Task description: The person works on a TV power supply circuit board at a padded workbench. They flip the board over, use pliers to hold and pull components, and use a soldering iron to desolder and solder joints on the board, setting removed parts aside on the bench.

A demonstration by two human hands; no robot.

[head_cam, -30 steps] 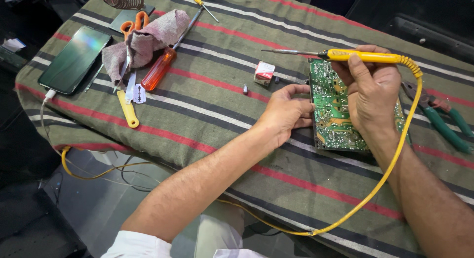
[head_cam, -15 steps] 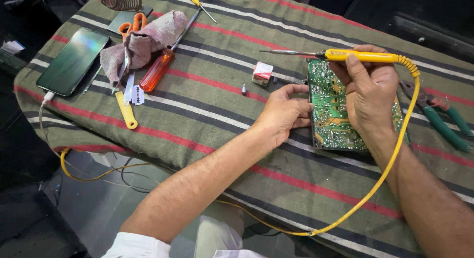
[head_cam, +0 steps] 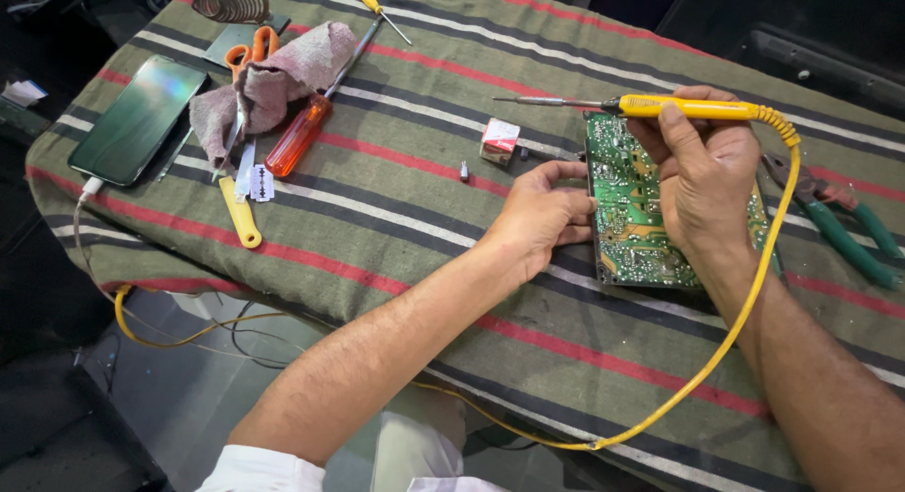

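A green circuit board lies on a striped cloth-covered table. My left hand rests at the board's left edge, fingers touching it. My right hand hovers over the board and grips a yellow-handled soldering iron; its metal tip points left, past the board's top edge. A yellow cord runs from the iron down across the table's front edge.
A small red-and-white box and a small screw lie left of the board. Further left: an orange-handled screwdriver, a rag, orange scissors, a yellow-handled blade, a phone. Green-handled pliers lie at right.
Both hands stay almost still at the board; the view has barely shifted.
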